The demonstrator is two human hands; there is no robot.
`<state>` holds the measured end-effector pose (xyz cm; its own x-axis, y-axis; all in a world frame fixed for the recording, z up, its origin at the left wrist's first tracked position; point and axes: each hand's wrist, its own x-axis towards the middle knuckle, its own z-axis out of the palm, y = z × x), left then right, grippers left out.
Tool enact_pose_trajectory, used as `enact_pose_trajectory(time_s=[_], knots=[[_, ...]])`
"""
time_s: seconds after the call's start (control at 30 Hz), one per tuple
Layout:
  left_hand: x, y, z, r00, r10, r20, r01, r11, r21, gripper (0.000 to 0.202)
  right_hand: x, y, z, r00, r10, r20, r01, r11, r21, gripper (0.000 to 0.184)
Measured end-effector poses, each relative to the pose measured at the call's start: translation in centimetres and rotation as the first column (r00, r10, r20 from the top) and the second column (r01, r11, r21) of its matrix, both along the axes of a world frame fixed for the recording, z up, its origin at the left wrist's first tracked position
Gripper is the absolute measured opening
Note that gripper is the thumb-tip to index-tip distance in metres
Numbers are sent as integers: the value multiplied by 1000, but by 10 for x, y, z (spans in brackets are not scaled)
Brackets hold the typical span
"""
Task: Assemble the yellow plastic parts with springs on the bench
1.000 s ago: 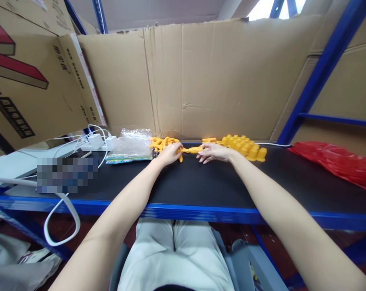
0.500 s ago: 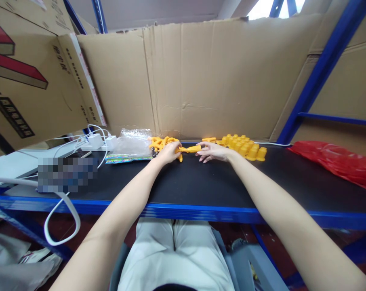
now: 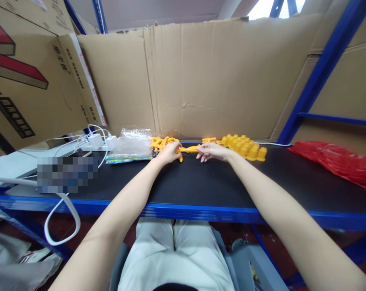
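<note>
Far out on the black table top [image 3: 201, 182], my left hand [image 3: 170, 152] and my right hand [image 3: 212, 151] together hold one long yellow plastic piece [image 3: 189, 149], each closed on one end of it. The piece lies level, just above the table. Behind my left hand is a heap of yellow curved pieces [image 3: 160, 142]. Behind my right hand stands a cluster of yellow cap-shaped pieces [image 3: 242, 146].
A clear plastic bag [image 3: 132, 142] lies over a colourful card [image 3: 127, 159] left of the heap. White chargers and cables [image 3: 95, 142] trail off the left edge. A red plastic bag [image 3: 337, 161] lies at the right. Cardboard [image 3: 201, 81] walls the back.
My right hand has slid a little to the left along the yellow piece, so less of it shows between my hands. The left hand has barely moved.
</note>
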<state>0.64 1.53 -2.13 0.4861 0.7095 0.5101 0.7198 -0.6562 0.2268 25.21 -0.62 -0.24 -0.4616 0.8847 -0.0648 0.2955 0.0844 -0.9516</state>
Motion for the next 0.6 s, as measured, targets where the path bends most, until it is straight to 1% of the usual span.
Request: enact_pose_trajectory(time_s=[0.17,0.43,0.53,0.6], knots=[[0,0,0,1000,0,3,0,1000,1,26,0,2,-1,1000,-9,10,9,1000,8,30],[0,0,1,1000,-9,5,9,1000,-3,27,-2,1,1,997,-33,66,33,999,-8,43],[0,0,1,1000,-5,11,5,1000,-13,27,1,0,2,997,-22,70,22,1000,-7,39],[0,1,0,1000,2,19,-2,1000,-23,28,4,1,2,999,-6,40,6,1000,15,38]])
